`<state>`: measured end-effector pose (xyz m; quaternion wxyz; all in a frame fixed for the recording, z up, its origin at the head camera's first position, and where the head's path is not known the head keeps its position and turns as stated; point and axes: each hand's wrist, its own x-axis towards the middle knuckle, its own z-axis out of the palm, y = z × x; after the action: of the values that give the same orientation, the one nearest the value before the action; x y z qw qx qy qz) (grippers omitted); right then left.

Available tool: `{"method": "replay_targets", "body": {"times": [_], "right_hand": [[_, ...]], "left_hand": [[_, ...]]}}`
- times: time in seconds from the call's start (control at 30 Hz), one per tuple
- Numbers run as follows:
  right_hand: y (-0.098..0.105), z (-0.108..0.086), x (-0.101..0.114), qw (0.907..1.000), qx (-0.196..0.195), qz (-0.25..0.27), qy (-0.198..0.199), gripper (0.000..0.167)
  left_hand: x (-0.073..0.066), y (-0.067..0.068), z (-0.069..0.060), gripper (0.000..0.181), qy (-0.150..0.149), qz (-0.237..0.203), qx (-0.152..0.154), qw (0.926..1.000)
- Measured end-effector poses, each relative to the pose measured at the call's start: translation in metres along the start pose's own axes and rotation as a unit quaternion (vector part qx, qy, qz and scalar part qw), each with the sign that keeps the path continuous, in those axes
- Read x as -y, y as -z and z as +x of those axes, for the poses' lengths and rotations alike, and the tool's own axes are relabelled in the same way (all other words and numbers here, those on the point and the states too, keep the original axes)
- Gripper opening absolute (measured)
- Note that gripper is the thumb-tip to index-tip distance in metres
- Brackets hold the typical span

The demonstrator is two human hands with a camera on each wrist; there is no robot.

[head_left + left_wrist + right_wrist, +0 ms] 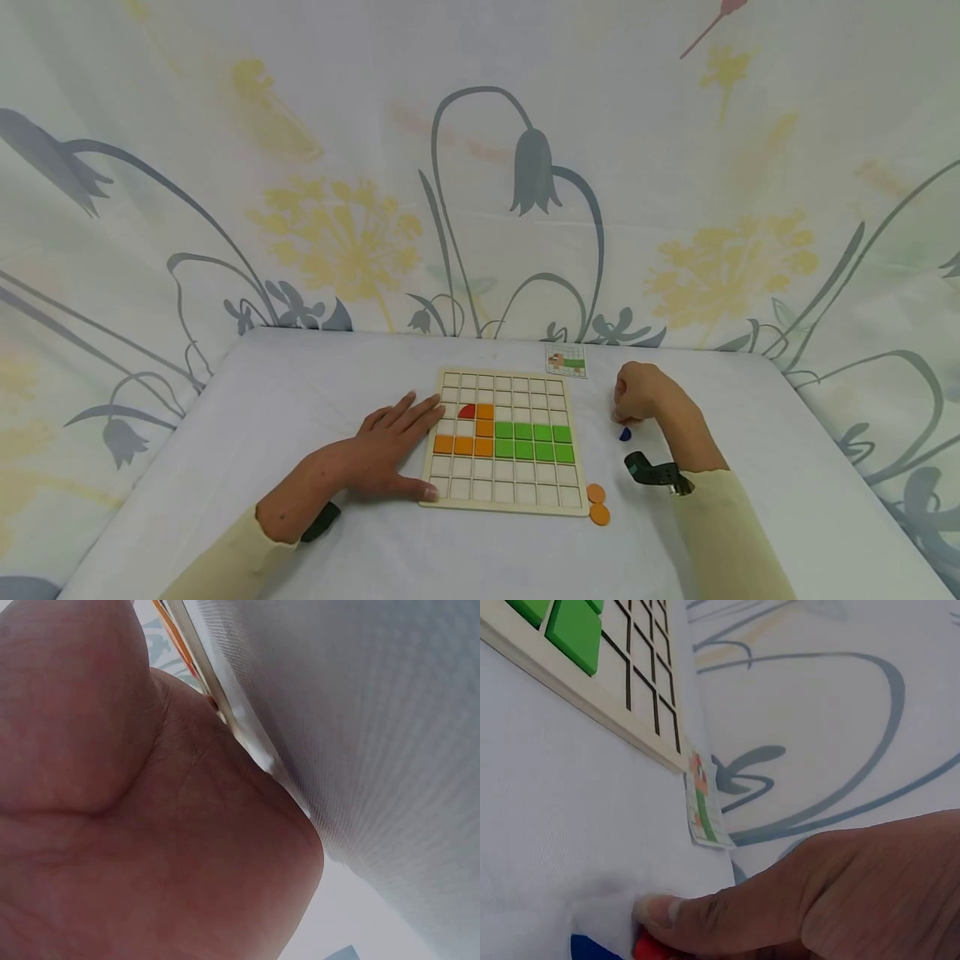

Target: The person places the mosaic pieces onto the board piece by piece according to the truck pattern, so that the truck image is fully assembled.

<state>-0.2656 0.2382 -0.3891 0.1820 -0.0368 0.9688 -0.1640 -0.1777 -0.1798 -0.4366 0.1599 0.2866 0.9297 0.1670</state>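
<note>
A wooden grid board [506,497] lies flat on the table, with a red rounded piece [467,412], several orange squares [484,447] and several green squares [533,450] in its cells. My left hand [386,450] rests along the board's left edge, fingers spread and thumb at the near corner. Right of the board, my right hand [643,393] is down at the tabletop with curled fingers. In the right wrist view its thumb pinches a small red piece [650,947], mostly hidden by the hand. A dark blue piece [590,949] lies just beside it.
A small pattern card [566,362] lies behind the board's far right corner. Orange discs [599,514] sit by its near right corner. A flower-printed cloth [480,208] hangs behind the white-covered table [510,558].
</note>
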Motion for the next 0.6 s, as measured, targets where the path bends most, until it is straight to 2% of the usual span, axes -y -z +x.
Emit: {"method": "replay_targets", "body": {"times": [0.13,0.33,0.47,0.6], "right_hand": [[-0.005,0.001,0.011,0.9966,-0.038,0.015,0.071,0.02],[-0.015,0.0,0.036,0.9787,-0.086,0.038,0.182,0.017],[-0.021,-0.004,0.054,0.9666,-0.096,0.061,0.23,0.015],[-0.03,-0.006,0.072,0.9577,-0.095,0.084,0.258,0.015]], "left_hand": [[0.0,0.0,0.0,0.114,0.002,-0.001,0.001,1.0],[-0.001,0.0,0.001,0.114,0.002,-0.001,0.0,1.0],[0.0,0.0,0.001,0.114,0.003,0.001,-0.001,1.0],[-0.001,0.0,0.0,0.114,0.004,0.001,-0.002,1.0]]}}
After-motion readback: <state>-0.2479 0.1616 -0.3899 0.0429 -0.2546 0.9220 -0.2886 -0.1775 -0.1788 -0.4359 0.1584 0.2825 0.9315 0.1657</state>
